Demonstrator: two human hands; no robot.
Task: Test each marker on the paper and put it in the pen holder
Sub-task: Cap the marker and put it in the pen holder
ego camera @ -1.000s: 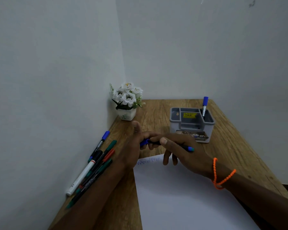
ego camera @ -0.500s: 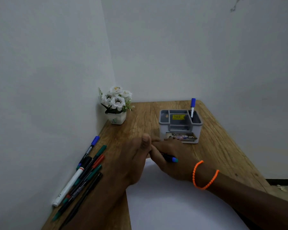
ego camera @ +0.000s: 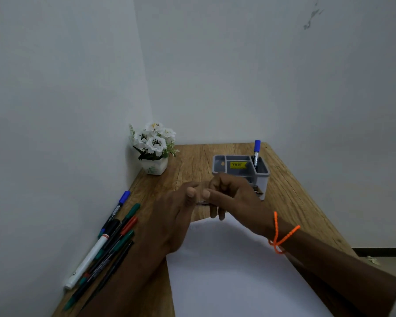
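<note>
Wood-grain laminate forms the surface (ego camera: 290, 202), which is set into a corner between two plain white walls. Both hands are raised together above the far edge of the paper (ego camera: 233, 271). The left hand (ego camera: 169, 216) and the right hand (ego camera: 233, 200) meet at the fingertips, and only a short dark sliver of the marker in hand (ego camera: 201, 203) is seen between them. The fingers of each hand are curled inward toward that sliver, but it cannot be told whether either grip is actually clamped on the marker or its cap.

The step in hand is judged to be capping or uncapping. It is done well if the barrel is held steady by one hand while the cap is moved straight along the axis by the other, with the tip kept over the paper so that stray ink is caught.

One blue-capped marker (ego camera: 256, 152) is already stood upright in the right compartment of the grey pen holder (ego camera: 264, 179), just beyond the hands. A row of untested markers (ego camera: 110, 243) is laid along the left wall. A small pot of white flowers (ego camera: 154, 145) is placed in the corner. An orange cord (ego camera: 279, 236) is worn on the right wrist.
</note>
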